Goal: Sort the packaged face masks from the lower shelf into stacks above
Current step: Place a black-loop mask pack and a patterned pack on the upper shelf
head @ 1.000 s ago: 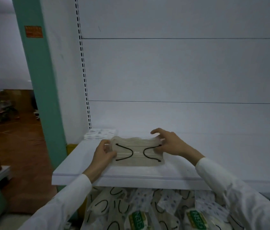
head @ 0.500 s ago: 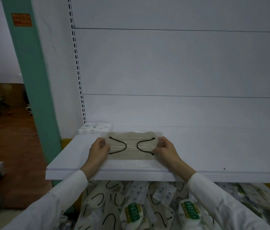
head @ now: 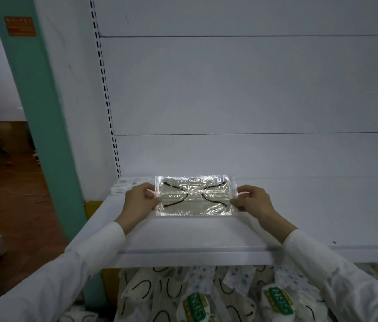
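Head view: left hand (head: 139, 201) and right hand (head: 254, 201) now pinch the clear-packaged beige mask's (head: 193, 195) ends, stretched wider between them than earlier, above the white shelf (head: 195, 238).

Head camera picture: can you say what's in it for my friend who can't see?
Two hands, left hand and right hand, hold a clear-wrapped beige mask by its ends over a white shelf. Below lies a jumble of packaged masks.

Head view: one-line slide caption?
Left hand and right hand pinch the ends of a clear-wrapped beige mask over the white upper shelf.
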`<act>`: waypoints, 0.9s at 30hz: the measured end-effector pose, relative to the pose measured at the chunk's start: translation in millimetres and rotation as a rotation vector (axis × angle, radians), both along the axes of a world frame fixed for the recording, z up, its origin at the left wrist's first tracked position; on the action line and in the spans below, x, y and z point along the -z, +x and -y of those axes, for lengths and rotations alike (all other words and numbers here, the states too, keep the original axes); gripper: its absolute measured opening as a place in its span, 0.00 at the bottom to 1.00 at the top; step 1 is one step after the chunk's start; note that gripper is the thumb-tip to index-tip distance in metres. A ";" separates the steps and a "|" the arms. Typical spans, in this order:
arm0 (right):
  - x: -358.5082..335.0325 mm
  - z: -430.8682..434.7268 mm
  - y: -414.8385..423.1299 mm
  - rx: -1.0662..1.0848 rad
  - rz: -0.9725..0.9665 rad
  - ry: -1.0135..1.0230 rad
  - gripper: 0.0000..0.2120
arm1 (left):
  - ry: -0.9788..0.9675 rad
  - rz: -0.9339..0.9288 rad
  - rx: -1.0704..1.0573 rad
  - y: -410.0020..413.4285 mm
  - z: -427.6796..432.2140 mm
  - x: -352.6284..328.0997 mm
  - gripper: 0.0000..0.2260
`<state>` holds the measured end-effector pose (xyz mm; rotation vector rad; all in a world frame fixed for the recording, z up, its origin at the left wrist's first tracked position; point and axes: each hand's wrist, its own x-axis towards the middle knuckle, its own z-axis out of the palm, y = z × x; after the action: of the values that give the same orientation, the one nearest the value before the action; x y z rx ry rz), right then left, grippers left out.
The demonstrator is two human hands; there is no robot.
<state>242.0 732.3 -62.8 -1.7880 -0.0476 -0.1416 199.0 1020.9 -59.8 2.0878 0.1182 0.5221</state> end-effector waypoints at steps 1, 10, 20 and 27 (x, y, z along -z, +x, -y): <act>0.3 2.1 5.2 0.030 -0.009 0.010 0.12 | -0.001 0.010 0.002 6.9 2.6 -1.9 0.11; -9.8 25.2 75.7 0.149 0.047 -0.318 0.05 | 0.186 0.024 0.021 90.8 42.0 0.9 0.04; 1.9 14.2 149.2 0.002 0.077 -0.680 0.11 | 0.342 -0.135 -0.066 148.4 50.7 20.0 0.06; 4.3 28.6 161.3 0.016 0.054 -0.656 0.11 | 0.353 -0.142 -0.055 161.3 61.2 18.2 0.07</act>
<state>403.3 703.7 -67.0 -2.4397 -0.1306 -0.2016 360.4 959.6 -78.0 2.4731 0.1762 0.4512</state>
